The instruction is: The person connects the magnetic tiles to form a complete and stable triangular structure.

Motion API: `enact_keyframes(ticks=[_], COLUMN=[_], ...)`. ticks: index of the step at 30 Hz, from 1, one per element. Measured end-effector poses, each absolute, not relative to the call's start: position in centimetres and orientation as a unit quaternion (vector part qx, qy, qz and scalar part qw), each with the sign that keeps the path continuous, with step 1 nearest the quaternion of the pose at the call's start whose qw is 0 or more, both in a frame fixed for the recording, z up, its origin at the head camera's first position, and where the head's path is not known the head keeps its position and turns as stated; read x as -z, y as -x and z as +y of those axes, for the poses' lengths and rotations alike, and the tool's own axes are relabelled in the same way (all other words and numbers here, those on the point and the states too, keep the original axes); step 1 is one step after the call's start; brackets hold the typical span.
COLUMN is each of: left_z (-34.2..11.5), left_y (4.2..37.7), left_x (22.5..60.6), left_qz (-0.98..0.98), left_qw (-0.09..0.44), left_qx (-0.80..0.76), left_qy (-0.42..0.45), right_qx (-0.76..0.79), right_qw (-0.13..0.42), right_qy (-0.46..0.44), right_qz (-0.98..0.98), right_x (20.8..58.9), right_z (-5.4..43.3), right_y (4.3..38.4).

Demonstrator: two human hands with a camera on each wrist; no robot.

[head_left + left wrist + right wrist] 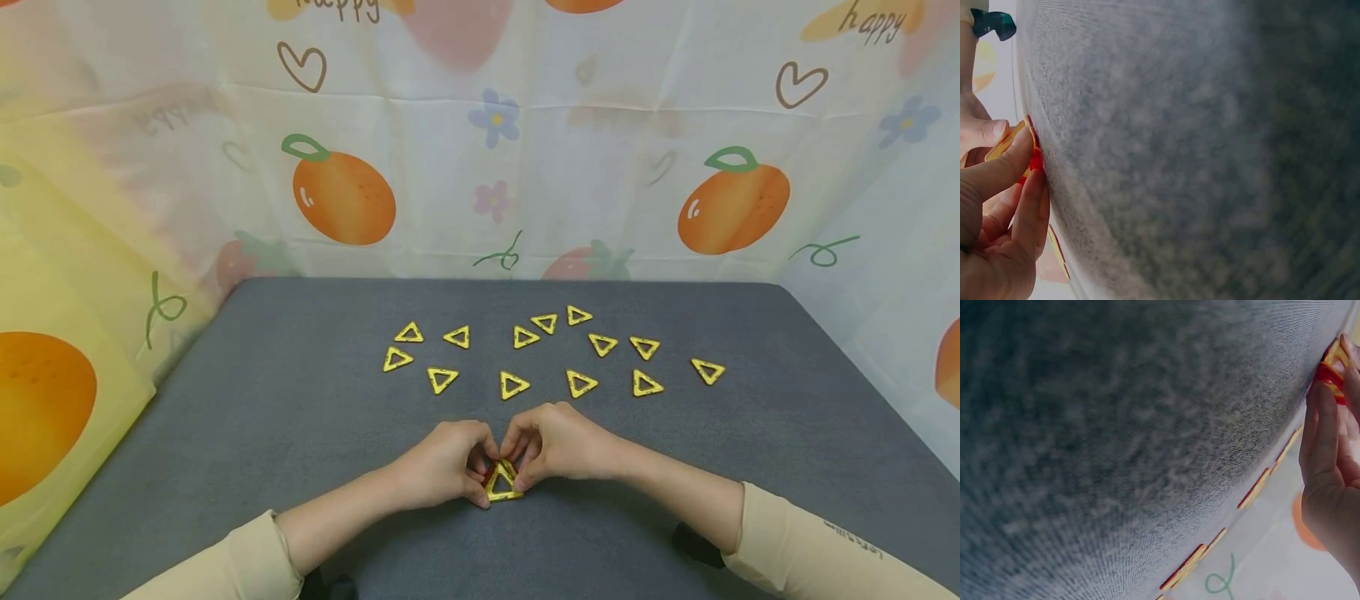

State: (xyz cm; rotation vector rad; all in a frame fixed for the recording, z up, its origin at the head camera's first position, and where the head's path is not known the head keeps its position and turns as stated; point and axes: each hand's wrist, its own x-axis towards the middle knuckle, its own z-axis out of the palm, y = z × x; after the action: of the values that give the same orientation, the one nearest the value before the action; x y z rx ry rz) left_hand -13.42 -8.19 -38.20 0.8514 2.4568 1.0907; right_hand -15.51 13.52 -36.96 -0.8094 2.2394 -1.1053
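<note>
Near the table's front edge, my left hand (453, 465) and right hand (558, 446) meet over a yellow triangular tile (504, 497) with an open middle. Thumb and fingers of each hand pinch it at its sides, its peak pointing away from me. Red shows beside the yellow between the fingers, and in the right wrist view a red part (1330, 375) lies against the yellow. In the left wrist view the yellow tile (1005, 145) stands tilted over the table. The fingers hide much of what is held, and I cannot tell how many tiles are there.
Several more yellow triangular tiles lie flat and scattered across the dark grey table (300, 417) beyond my hands, among them a near one (513, 385) and a far right one (708, 372). A printed curtain (450, 167) hangs behind the table and along both sides.
</note>
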Motion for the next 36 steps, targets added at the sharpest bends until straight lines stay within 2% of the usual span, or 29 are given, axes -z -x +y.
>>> enact_keyframes(ticks=[16,36], left_z=[-7.78,-7.92], left_y=[12.93,12.91], left_x=[37.7,37.91], left_qz=[0.874,0.861], left_qw=[0.143,0.157], left_qx=[-0.341,-0.381], left_qy=[-0.315,-0.298], right_qx=[0.403,0.404], right_qw=[0.24,0.252], right_qy=[0.313,0.31], right_qz=[0.826,0.823], right_x=[36.89,36.87], right_z=[13.4,13.42], right_y=[15.23,15.22])
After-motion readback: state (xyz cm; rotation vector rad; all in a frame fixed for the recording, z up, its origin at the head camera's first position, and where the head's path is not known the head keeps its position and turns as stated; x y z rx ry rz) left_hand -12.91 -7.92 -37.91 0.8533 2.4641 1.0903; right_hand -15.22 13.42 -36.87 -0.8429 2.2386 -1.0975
